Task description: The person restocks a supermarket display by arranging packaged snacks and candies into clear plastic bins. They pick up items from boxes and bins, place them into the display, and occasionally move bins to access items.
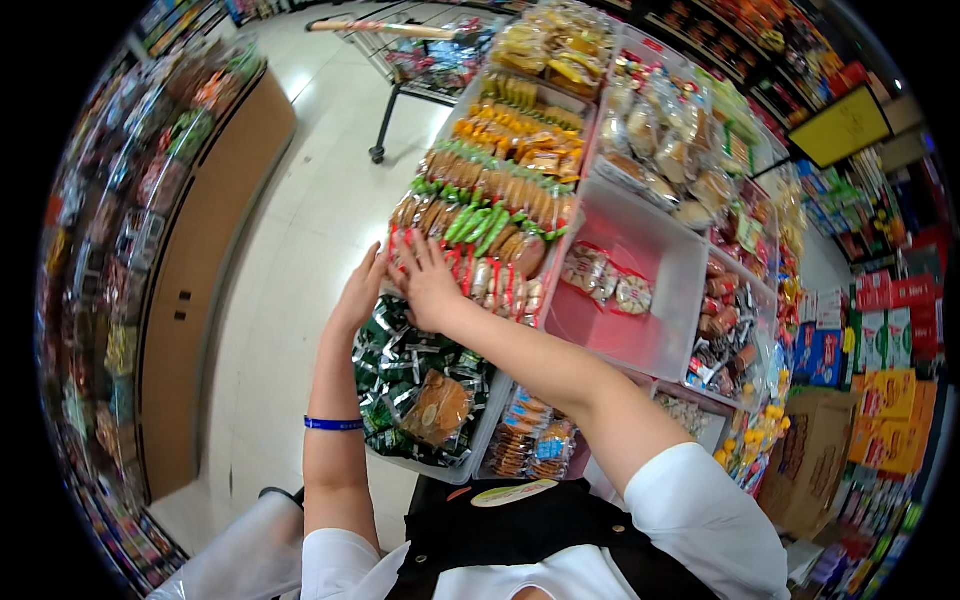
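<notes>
My left hand (361,289) is at the left edge of the display, its fingertips beside a row of red-and-clear wrapped snacks (495,285). My right hand (427,281) lies over the left end of that row, palm down with fingers spread; what is under the palm is hidden. Just beyond are green-topped packs of round biscuits (480,229). Nearer to me sits a pile of dark green packets (390,360), with a brown wrapped cake (439,405) on top. To the right, a clear bin with a pink base (645,225) holds a few red-and-clear packs (607,277).
A shopping cart (382,45) stands beyond the display on the tiled floor (277,285). On the left runs a wooden counter (202,300) stacked with bagged goods. A bin of wrapped bread (660,142), a yellow sign (840,127) and a cardboard box (806,457) are to the right.
</notes>
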`<state>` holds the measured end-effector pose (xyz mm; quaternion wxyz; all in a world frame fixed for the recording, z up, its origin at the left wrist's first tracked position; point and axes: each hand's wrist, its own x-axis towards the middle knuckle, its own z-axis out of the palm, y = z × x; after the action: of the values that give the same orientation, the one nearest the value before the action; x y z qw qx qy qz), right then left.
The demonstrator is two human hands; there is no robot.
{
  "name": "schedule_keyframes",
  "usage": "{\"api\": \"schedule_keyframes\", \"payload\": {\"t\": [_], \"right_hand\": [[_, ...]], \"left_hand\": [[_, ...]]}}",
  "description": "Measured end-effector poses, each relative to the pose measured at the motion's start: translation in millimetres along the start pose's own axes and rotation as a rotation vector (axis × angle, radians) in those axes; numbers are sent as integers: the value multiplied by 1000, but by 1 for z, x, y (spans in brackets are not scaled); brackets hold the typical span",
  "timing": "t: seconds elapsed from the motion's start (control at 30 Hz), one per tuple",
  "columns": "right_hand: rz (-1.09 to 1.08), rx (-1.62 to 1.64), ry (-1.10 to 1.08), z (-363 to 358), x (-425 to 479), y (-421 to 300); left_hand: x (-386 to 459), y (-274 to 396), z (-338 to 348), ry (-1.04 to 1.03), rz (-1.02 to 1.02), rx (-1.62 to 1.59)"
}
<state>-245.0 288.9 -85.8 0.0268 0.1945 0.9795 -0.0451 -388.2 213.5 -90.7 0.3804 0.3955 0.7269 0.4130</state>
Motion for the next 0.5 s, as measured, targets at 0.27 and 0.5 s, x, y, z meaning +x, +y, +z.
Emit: {"api": "schedule_keyframes", "payload": {"t": [0.27, 0.5], "right_hand": [[492, 819, 391, -64, -120, 158], [745, 331, -113, 56, -259, 310]], "left_hand": [[-3, 3, 24, 328, 162, 323], [9, 139, 148, 62, 534, -6]]}}
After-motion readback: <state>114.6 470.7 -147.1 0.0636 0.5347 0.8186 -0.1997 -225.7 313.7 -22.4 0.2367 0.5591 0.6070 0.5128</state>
